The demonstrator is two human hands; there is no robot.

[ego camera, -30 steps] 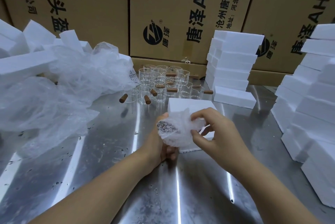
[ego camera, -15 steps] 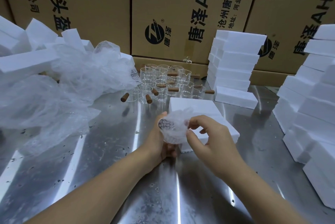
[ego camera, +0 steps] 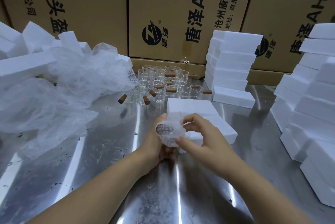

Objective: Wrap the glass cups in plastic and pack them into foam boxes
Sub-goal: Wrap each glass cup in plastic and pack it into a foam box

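Over on the far left, loose foam slabs (ego camera: 27, 46) lie tumbled against one another at odd angles. A big crumpled heap of clear plastic sheets (ego camera: 54, 97) spills down from them onto the shiny steel worktop (ego camera: 90, 178). Just right of that heap, towards the back, stands a cluster of bare glass cups (ego camera: 159, 82) with stubby brown handles. They are packed close together, and a few handles poke out towards the front.

In front of the cups, near the middle, the person has both hands raised a little above the worktop. The left hand (ego camera: 155, 144) cradles a wrapped cup (ego camera: 170, 131) from below and from the left, its fingers curled round the bundle. The bubbly plastic is bunched all over the glass, and one darker round end faces left. The right hand (ego camera: 204, 140) meets the bundle from the right, thumb underneath and forefinger on top, pinching the loose plastic.

Directly behind the hands a flat white foam box (ego camera: 195, 113) lies on the worktop, its near corner hidden by the right hand. Further right and back rises a tidy foam stack (ego camera: 230, 60), with a single foam block (ego camera: 233, 97) lying at its foot. At the far right edge a taller, stepped foam pile (ego camera: 308, 106) climbs out of sight. Brown printed cartons (ego camera: 172, 6) wall off the back.
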